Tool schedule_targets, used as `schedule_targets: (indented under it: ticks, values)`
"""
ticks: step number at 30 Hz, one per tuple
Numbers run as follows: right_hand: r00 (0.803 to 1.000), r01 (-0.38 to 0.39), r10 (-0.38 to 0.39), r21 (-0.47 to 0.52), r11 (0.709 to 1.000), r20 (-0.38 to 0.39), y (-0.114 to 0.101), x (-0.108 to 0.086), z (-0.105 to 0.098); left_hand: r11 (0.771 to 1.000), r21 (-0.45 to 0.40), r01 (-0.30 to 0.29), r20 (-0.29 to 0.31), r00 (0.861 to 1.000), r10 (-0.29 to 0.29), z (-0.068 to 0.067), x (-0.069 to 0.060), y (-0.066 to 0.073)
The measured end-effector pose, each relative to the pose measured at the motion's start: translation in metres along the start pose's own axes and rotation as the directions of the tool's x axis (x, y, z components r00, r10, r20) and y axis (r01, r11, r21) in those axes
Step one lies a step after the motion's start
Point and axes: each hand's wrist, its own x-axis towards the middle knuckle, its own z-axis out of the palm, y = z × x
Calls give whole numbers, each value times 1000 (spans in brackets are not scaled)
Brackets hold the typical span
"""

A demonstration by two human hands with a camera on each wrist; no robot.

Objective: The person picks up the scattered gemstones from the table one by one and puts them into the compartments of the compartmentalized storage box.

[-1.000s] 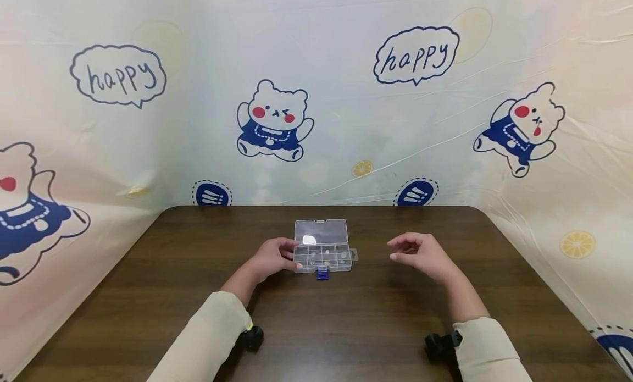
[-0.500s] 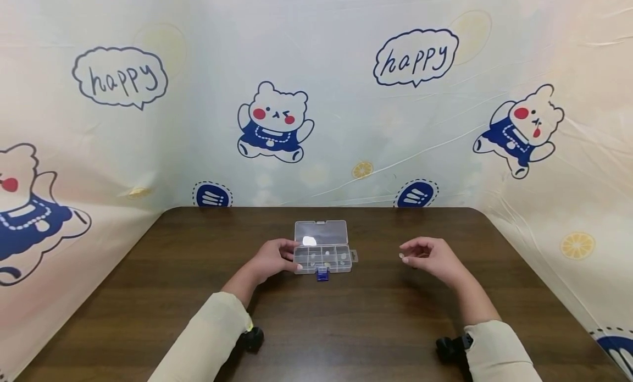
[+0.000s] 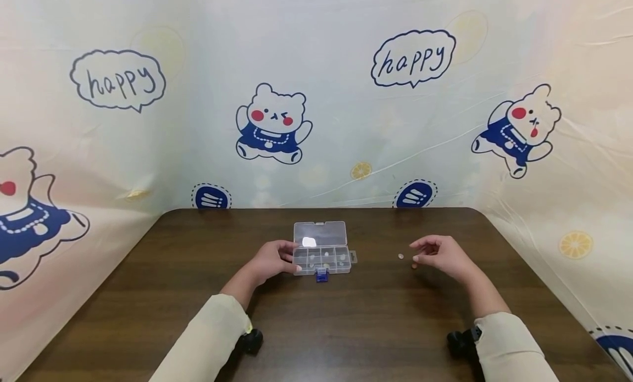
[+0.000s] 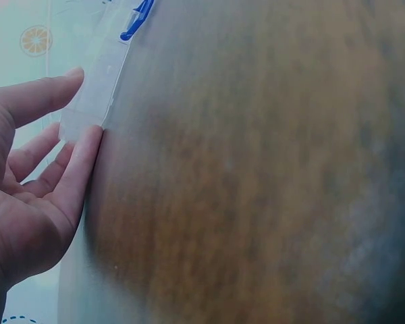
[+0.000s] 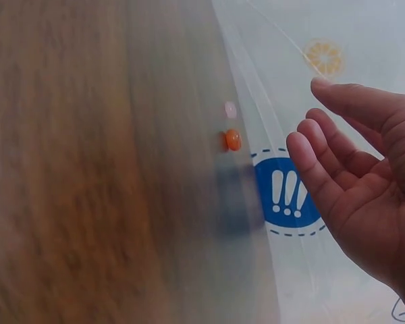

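Observation:
A clear plastic compartment box (image 3: 338,270) stands mid-table with its lid (image 3: 330,233) raised. Several small pale pieces lie in its compartments. My left hand (image 3: 269,260) holds the box's left end, thumb at the front corner and other fingers behind. In the left wrist view, that hand's fingers (image 4: 88,152) meet the box's end. To the right of the box, a pale bead (image 3: 400,256) and an orange bead (image 5: 233,140) lie on the table. My right hand (image 3: 440,256) hovers just beside the orange bead, fingers spread from the thumb, nothing between them.
A blue latch (image 3: 322,276) hangs from the box's front, and a clear hanging tab (image 3: 353,256) juts from its right end. The brown wooden table (image 3: 336,327) ends at a printed curtain (image 3: 341,123) behind and at both sides.
My right hand has moved to the right. The pale bead was at its fingertips half a second ago and now lies apart; an orange bead has come into view. My left hand stays on the box.

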Motion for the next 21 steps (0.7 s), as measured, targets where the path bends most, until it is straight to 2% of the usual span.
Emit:
schedule_targets:
  ticks: [9, 17, 21]
  values:
    - [999, -29, 29, -10, 1000, 29, 6, 4, -3, 1000, -7, -20, -1, 1000, 20, 1, -1, -2]
    - [992, -89, 89, -9, 996, 87, 14, 7, -5, 1000, -11, -23, 5, 1000, 23, 1, -1, -4]
    - [986, -96, 93, 17, 995, 135, 18, 8, -6, 1000, -17, -23, 11, 1000, 23, 0, 1, -4]
